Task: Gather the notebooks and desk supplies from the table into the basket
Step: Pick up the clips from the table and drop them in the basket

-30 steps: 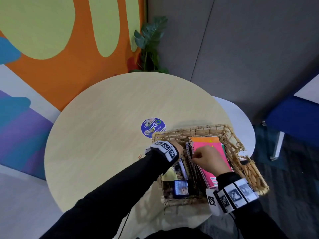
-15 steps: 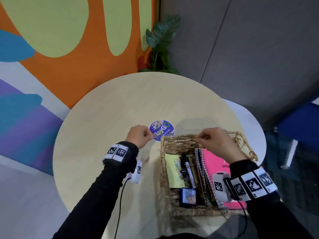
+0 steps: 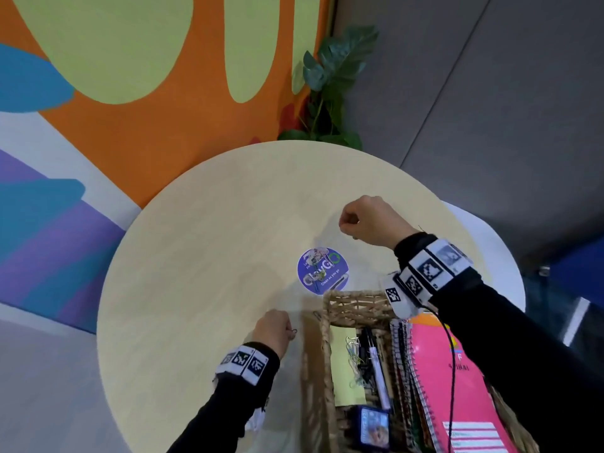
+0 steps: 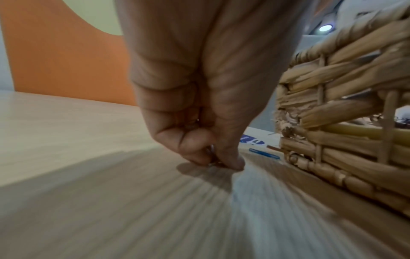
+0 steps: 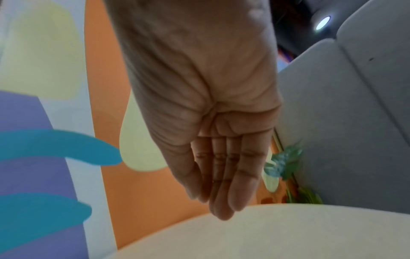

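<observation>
The basket runs off the bottom edge of the head view, cutting the pink notebook. Beside the basket, the left hand pinches something small and metallic, too blurred to name. The counter there smears with blur.

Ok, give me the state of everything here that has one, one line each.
Left grip: pinches a paper clip low at the table, beside the basket.
Right grip: fingers straight, holding nothing, above the table.
Basket: upright on the table, holding supplies.
Pink notebook: closed, inside the basket.
Second paper clip: loose on the table by the basket's corner.
</observation>
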A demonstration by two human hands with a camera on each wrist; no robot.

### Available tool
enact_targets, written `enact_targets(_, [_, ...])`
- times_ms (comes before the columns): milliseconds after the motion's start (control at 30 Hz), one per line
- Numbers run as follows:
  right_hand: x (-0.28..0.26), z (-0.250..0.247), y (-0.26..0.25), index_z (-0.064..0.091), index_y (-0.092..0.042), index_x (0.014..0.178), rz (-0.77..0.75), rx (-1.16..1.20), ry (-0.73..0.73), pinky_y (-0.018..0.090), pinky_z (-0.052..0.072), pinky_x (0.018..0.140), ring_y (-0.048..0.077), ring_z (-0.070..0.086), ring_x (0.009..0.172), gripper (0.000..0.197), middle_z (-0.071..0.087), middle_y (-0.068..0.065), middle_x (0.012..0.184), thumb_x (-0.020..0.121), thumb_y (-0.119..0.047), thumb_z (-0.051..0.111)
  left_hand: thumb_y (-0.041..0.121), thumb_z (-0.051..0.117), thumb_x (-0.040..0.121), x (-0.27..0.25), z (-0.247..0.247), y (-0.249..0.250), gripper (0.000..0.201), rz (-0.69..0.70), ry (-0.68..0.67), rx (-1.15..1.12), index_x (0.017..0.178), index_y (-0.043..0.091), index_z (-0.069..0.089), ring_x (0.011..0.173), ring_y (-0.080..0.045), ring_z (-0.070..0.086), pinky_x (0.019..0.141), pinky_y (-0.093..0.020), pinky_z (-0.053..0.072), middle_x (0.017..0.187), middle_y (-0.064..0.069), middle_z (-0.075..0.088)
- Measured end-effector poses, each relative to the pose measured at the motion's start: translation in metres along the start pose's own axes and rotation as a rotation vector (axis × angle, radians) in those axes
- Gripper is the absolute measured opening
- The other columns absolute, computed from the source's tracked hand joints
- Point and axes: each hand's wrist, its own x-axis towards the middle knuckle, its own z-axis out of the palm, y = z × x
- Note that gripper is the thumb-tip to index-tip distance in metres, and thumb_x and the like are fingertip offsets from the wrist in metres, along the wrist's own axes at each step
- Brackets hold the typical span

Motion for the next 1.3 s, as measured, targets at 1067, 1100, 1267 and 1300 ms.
enact_targets(1067, [0.120,0.075,0.028,0.061,-0.007,0.056,0.111,-0.431,-0.453,0.032,0.058,0.070,0.023,0.064,0.057,0.018,0.056,0.000,0.031,0.067,-0.018,0.072,0.022,0.054,0.093,-0.026,-0.026,0.006,0.009,0.120,0.196,-0.227,0.099,0.016,0.051,0.081,-0.020,0.057,0.064,-0.024,0.037,0.088,-0.001,0.062])
enact_targets(1100, [0.099,0.053,0.013,0.056,-0.007,0.052,0.102,-0.365,-0.394,0.030,0.057,0.068,0.023,0.062,0.057,0.023,0.053,-0.001,0.029,0.072,-0.011,0.067,0.021,0.053,0.093,-0.026,-0.026,0.009,0.016,0.127,0.194,-0.216,0.109,0.014,0.052,0.087,-0.023,0.061,0.070,-0.028,0.040,0.094,-0.005,0.066])
enact_targets(1267, [-0.002,0.006,0.002,0.068,-0.002,0.066,0.039,-0.194,-0.308,0.018,0.040,0.046,0.017,0.059,0.051,0.011,0.068,0.008,0.060,0.072,-0.009,0.064,0.017,0.049,0.092,-0.026,-0.041,0.029,0.023,0.218,0.267,-0.148,0.111,0.015,0.061,0.101,-0.028,0.062,0.084,-0.032,0.045,0.104,-0.010,0.067])
enact_targets(1300, [-0.022,0.009,0.006,0.068,-0.002,0.070,0.046,-0.174,-0.330,0.018,0.037,0.045,0.015,0.057,0.051,0.008,0.068,0.007,0.062,0.072,-0.009,0.064,0.018,0.050,0.091,-0.028,-0.046,0.033,0.021,0.241,0.292,-0.144,0.109,0.016,0.062,0.099,-0.027,0.062,0.083,-0.032,0.044,0.102,-0.009,0.067])
